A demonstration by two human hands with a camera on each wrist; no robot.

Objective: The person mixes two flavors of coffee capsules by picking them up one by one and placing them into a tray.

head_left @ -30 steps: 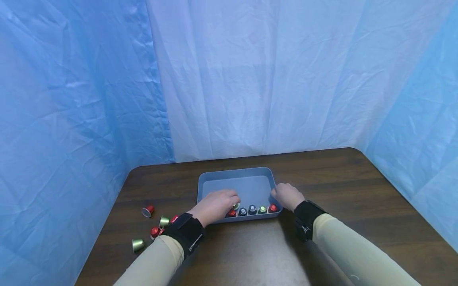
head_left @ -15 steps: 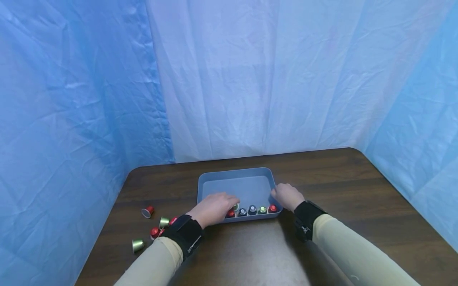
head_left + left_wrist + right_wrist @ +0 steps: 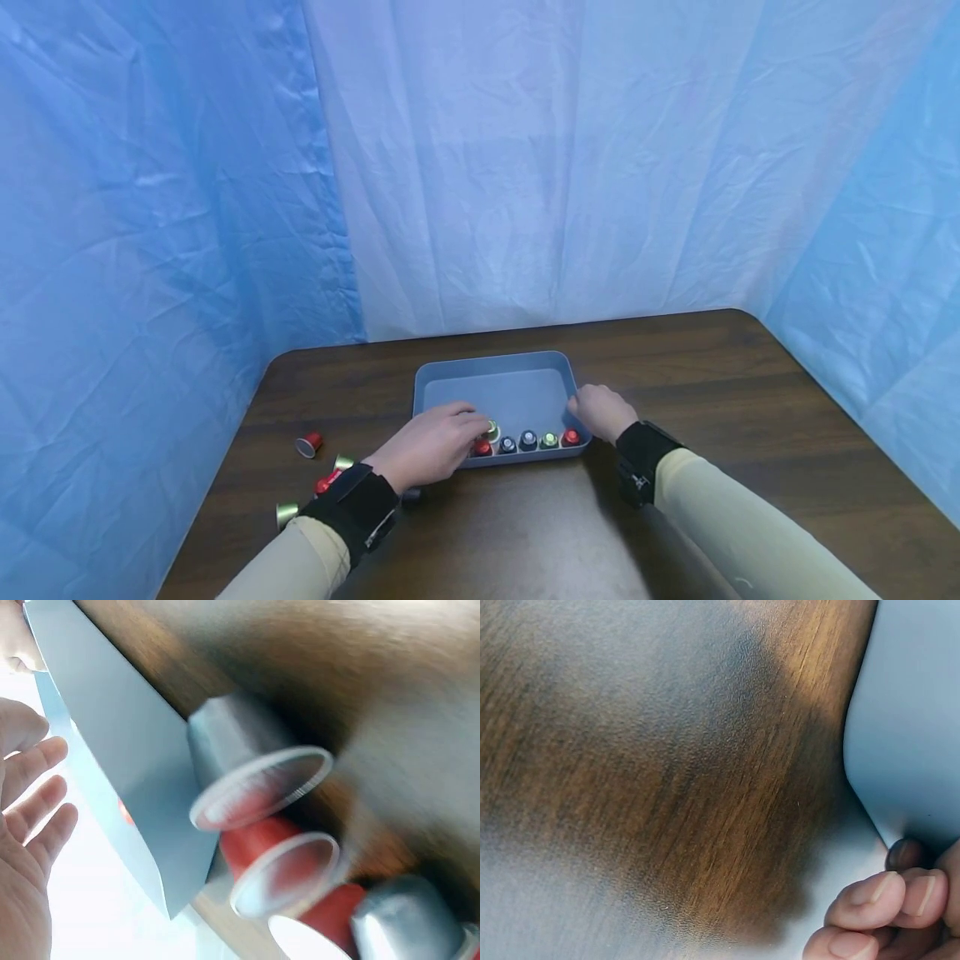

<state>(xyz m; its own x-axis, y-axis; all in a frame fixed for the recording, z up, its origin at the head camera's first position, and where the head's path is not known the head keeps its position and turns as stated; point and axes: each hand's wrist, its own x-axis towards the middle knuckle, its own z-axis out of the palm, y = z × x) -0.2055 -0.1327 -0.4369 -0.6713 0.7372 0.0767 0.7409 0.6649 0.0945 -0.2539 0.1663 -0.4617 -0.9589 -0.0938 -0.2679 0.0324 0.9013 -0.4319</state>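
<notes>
A grey-blue tray (image 3: pixel 525 387) lies on the wooden table. Coffee capsules stand along its near wall: a red capsule (image 3: pixel 571 437) at the right, then green, two dark ones and another red capsule (image 3: pixel 482 448), with a green capsule (image 3: pixel 492 431) just behind the last. My left hand (image 3: pixel 431 442) is over the tray's near left corner; the left wrist view shows its fingers (image 3: pixel 49 791) spread, holding nothing. My right hand (image 3: pixel 603 411) grips the tray's right edge, fingers curled and thumb against the wall in the right wrist view.
Loose capsules lie on the table at the left, among them a red capsule (image 3: pixel 308 444) and a green capsule (image 3: pixel 287 514). Close outside the tray wall, the left wrist view shows a grey capsule (image 3: pixel 232 735) beside red ones. Blue curtains (image 3: pixel 465 167) surround the table.
My left hand has drawn back to the left and slightly toward me, and the green capsule that its fingers partly covered now shows more fully. My right hand stays at the tray's edge.
</notes>
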